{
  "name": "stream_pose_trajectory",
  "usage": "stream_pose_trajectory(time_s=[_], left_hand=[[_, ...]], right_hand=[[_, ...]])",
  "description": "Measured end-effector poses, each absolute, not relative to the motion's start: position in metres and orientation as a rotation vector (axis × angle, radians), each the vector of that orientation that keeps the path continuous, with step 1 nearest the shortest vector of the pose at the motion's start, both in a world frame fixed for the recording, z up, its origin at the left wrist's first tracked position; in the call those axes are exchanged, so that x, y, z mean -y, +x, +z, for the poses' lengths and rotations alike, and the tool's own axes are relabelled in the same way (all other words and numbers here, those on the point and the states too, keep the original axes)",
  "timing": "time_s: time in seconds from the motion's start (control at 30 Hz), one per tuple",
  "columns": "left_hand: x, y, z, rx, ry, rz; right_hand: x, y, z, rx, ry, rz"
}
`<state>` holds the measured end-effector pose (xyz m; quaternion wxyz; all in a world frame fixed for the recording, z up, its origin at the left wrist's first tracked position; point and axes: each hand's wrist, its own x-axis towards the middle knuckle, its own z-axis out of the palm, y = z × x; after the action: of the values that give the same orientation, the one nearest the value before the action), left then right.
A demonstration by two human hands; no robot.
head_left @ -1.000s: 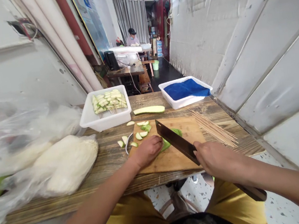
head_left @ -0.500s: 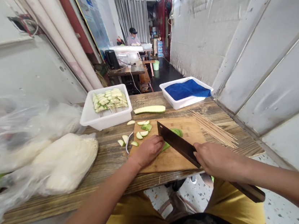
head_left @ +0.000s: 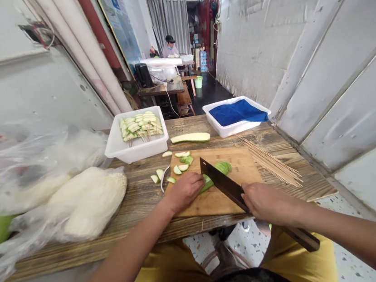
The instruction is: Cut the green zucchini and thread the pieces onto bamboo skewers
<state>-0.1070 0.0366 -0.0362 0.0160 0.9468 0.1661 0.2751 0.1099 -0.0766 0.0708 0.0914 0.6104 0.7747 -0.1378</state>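
Observation:
My right hand is closed round the handle of a dark cleaver, whose blade rests edge-down across a green zucchini half on the wooden cutting board. My left hand lies curled on the near end of that zucchini, pressing it to the board. Fresh slices fan out beyond the blade. Loose cut slices lie at the board's far left corner and on the table beside it.
A white tub holds skewered zucchini slices. Another zucchini half lies behind the board. Bamboo skewers lie right of the board. A white tub with a blue cloth stands at the back right. Plastic bags of enoki mushrooms fill the left. A person sits far behind.
The cleaver has come down and stepped a little nearer along the zucchini, leaving more slices beyond the blade. My left hand has drawn back slightly. The camera has shifted a bit.

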Motion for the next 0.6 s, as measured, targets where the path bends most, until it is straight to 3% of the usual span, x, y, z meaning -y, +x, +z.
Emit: stream_pose_trajectory(time_s=[0.6], left_hand=[[-0.032, -0.108, -0.039, -0.609, 2.982, 0.776]], right_hand=[[0.089, 0.1, 0.096, -2.343, 1.772, -0.277]])
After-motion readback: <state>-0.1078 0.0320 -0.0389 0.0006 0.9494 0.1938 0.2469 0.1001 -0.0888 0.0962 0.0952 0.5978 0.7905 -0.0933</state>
